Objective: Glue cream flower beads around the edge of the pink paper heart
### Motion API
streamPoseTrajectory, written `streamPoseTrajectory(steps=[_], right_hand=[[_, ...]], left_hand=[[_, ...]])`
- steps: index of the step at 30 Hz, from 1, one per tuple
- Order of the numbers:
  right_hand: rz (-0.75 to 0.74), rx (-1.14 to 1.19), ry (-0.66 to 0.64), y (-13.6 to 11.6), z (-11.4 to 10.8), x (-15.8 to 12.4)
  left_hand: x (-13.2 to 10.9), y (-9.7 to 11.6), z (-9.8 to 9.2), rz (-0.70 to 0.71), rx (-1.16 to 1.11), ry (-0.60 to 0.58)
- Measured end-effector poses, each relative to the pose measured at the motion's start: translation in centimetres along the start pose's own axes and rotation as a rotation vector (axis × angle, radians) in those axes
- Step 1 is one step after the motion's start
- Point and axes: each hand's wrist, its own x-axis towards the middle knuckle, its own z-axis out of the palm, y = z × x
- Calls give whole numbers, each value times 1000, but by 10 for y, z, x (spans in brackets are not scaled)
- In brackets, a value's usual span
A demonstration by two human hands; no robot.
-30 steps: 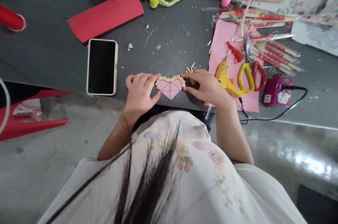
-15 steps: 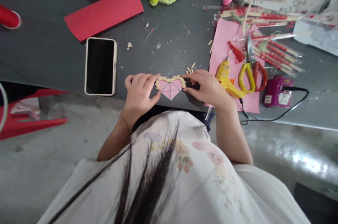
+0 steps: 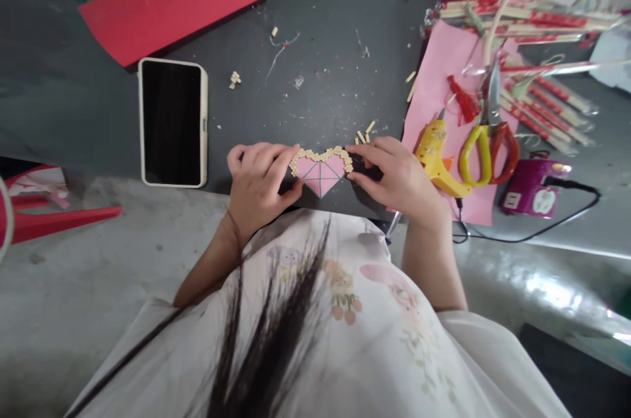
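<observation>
A pink paper heart (image 3: 320,173) with dark lines across it lies at the table's near edge, its point toward me. Small pale stick pieces (image 3: 323,154) line its upper lobes in a bumpy border. My left hand (image 3: 263,175) grips the heart's left side between thumb and fingers. On the opposite side, my right hand (image 3: 394,171) pinches the border with its thumb and index finger. Several loose stick pieces (image 3: 363,135) lie just beyond my right hand.
At left are a phone (image 3: 173,122) and red paper (image 3: 177,0). To the right, pink paper (image 3: 428,83) bears a yellow glue gun (image 3: 436,155) and scissors (image 3: 488,135). A purple box (image 3: 536,186) with a black cable stands beside them, near wrapped sticks (image 3: 552,109).
The view has shifted and come closer to the table. Both hands keep their hold on the heart, which looks nearly unchanged in position between them.
</observation>
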Motion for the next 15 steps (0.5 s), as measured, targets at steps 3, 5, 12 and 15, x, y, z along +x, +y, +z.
streamPoseTrajectory(steps=[3,5,12,15], right_hand=[[9,-7,-7,-2,0,-1],[19,-10,-11,-3,-1,-2],[13,-21,-3,-4,1,-4],[9,-39,-4,-4,0,-5]], left_hand=[[-3,-1,1,-13,2,-7],[-4,-1,1,6,1,10],[1,-1,-1,103,53,102],[3,-1,-2,112,68,90]])
